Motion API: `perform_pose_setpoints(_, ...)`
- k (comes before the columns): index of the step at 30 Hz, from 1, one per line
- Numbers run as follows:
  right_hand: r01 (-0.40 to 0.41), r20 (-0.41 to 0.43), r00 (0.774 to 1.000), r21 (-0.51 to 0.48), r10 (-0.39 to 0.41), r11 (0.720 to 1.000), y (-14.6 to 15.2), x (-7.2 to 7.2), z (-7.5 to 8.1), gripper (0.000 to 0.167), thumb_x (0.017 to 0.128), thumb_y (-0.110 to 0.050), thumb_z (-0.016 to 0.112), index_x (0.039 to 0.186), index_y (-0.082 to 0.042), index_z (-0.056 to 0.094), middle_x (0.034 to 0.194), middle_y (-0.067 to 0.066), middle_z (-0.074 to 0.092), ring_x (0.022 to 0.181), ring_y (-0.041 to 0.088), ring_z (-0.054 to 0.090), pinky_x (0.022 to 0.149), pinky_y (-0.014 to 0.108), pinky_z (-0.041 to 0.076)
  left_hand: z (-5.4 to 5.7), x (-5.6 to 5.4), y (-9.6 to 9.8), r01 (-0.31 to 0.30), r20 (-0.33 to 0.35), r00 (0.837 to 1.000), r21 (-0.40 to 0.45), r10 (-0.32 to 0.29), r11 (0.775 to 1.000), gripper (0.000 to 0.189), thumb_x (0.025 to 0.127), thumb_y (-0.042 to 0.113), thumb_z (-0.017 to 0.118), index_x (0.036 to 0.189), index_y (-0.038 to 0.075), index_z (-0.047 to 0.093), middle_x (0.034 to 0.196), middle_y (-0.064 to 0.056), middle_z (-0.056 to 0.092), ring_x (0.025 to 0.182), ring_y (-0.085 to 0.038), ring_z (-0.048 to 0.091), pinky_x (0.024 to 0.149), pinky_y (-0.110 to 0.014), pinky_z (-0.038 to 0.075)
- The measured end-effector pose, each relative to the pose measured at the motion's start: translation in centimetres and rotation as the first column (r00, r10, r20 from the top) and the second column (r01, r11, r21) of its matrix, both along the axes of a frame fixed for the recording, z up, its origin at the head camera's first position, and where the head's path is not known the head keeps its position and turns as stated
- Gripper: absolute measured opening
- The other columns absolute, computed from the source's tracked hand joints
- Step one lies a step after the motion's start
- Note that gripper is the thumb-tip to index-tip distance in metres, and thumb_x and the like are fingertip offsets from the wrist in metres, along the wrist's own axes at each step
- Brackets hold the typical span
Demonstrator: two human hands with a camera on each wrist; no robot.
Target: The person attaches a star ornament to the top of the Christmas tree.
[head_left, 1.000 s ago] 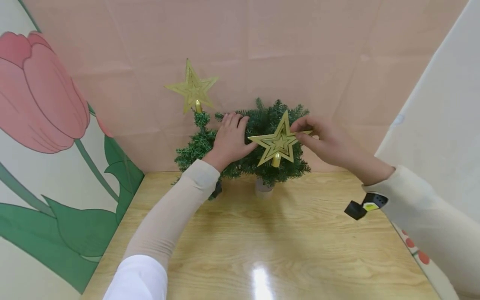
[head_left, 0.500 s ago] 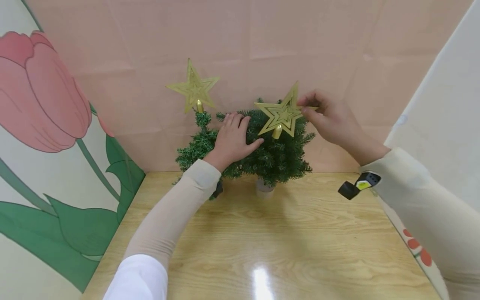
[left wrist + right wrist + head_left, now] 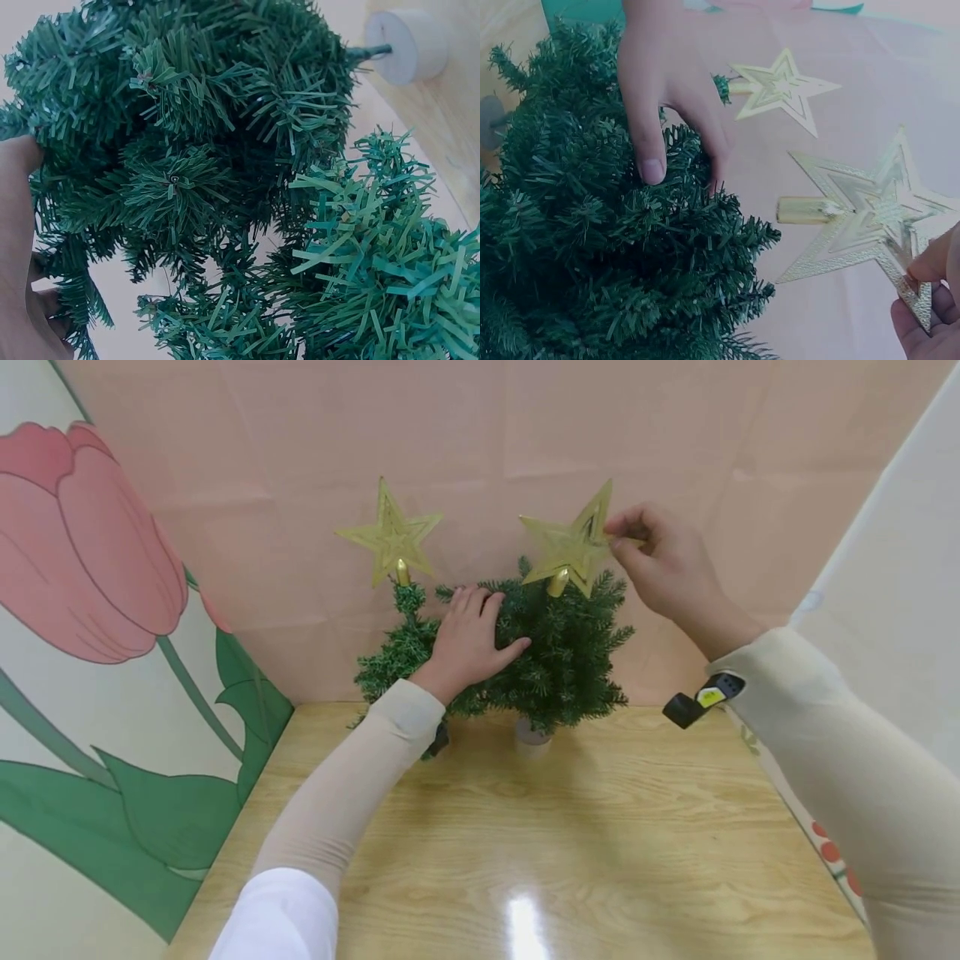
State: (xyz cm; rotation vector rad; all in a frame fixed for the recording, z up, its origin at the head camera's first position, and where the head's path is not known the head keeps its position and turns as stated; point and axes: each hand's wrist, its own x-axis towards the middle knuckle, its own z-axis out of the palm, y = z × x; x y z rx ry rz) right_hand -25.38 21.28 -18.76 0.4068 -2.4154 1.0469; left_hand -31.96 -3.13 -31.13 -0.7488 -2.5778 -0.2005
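My right hand (image 3: 663,564) pinches one point of a gold star tree topper (image 3: 573,543) between thumb and fingers. The topper's socket (image 3: 802,210) stands apart from the branches in the right wrist view. Below it is the fuller artificial Christmas tree (image 3: 558,664). My left hand (image 3: 468,639) holds this tree near its top, thumb in front and fingers curved over the far side. To the left a smaller artificial Christmas tree (image 3: 397,656), partly hidden by the left arm, bears another gold star topper (image 3: 393,537) upright on its tip.
Both trees stand at the back of the wooden table (image 3: 562,835), close to the pink cloth backdrop (image 3: 300,443). The fuller tree has a pale round base (image 3: 532,743). A tulip-printed panel (image 3: 112,568) borders the left side, and a pale panel (image 3: 900,610) the right.
My right hand has raised the star topper from in front of the fuller tree to its top, shifting slightly right. My left hand stays on the tree, its thumb spread wider.
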Motion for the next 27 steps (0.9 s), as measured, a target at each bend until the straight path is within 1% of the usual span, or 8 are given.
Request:
perform_pose_setpoints(6, 0.048, -0.070, 0.996, -0.026, -0.050, 0.998, -0.4, -0.7, 0.1, 0.020, 0.100, -0.016, 0.050, 0.115, -0.008, 0.061, 0.115, 0.005, 0.061, 0.106, 0.011, 0.057, 0.087, 0.024, 0.046, 0.3, 0.0, 0.1, 0.006, 0.003, 1.000, -0.004, -0.006, 1.000, 0.087, 0.090, 0.073, 0.040, 0.149, 0.009, 0.036, 0.142, -0.012, 0.040, 0.143, -0.031, 0.023, 0.119, -0.041, 0.001)
perform_pose_setpoints(10, 0.076, -0.135, 0.988, 0.005, -0.074, 0.997, -0.5, -1.2, 0.0, 0.022, 0.100, -0.015, 0.049, 0.116, -0.005, 0.061, 0.115, 0.005, 0.061, 0.111, 0.014, 0.057, 0.091, 0.027, 0.046, 0.3, 0.1, 0.2, 0.002, 0.008, 1.000, -0.008, -0.002, 1.000, 0.088, 0.090, 0.074, 0.040, 0.149, 0.009, 0.036, 0.143, -0.012, 0.040, 0.143, -0.031, 0.023, 0.119, -0.041, 0.001)
perform_pose_setpoints(15, 0.087, -0.179, 0.981, 0.032, -0.080, 0.996, -0.7, -1.7, -0.2, 0.022, 0.100, -0.013, 0.049, 0.115, -0.003, 0.062, 0.114, 0.005, 0.062, 0.111, 0.016, 0.059, 0.093, 0.028, 0.047, 0.3, 0.0, 0.4, 0.001, 0.002, 1.000, -0.012, -0.001, 1.000, 0.088, 0.090, 0.074, 0.039, 0.149, 0.009, 0.036, 0.143, -0.012, 0.040, 0.143, -0.031, 0.023, 0.119, -0.041, 0.001)
perform_pose_setpoints(18, 0.090, -0.178, 0.981, 0.036, -0.083, 0.995, -0.8, -1.9, -0.3, 0.023, 0.100, -0.014, 0.049, 0.116, -0.003, 0.062, 0.115, 0.005, 0.062, 0.111, 0.016, 0.059, 0.094, 0.029, 0.047, 0.3, -0.1, 0.5, 0.000, 0.000, 1.000, -0.011, 0.000, 1.000, 0.087, 0.090, 0.074, 0.039, 0.148, 0.009, 0.036, 0.142, -0.012, 0.040, 0.143, -0.031, 0.023, 0.119, -0.041, 0.001)
perform_pose_setpoints(22, 0.092, -0.158, 0.984, 0.040, -0.085, 0.995, -0.8, -2.2, -0.2, 0.024, 0.101, -0.015, 0.048, 0.117, -0.004, 0.061, 0.118, 0.005, 0.061, 0.113, 0.016, 0.058, 0.095, 0.029, 0.047, 0.2, -0.1, 0.6, -0.003, 0.002, 1.000, -0.013, 0.003, 1.000, 0.088, 0.089, 0.074, 0.038, 0.149, 0.010, 0.036, 0.143, -0.011, 0.040, 0.143, -0.030, 0.023, 0.119, -0.041, 0.001)
perform_pose_setpoints(27, 0.088, -0.132, 0.988, 0.042, -0.082, 0.995, -1.1, -2.3, -0.2, 0.024, 0.101, -0.014, 0.047, 0.117, -0.004, 0.061, 0.117, 0.005, 0.062, 0.113, 0.016, 0.057, 0.094, 0.030, 0.047, 0.1, -0.1, 0.8, -0.005, 0.008, 1.000, -0.005, 0.005, 1.000, 0.088, 0.089, 0.075, 0.039, 0.149, 0.010, 0.036, 0.143, -0.011, 0.040, 0.143, -0.029, 0.023, 0.119, -0.040, 0.000)
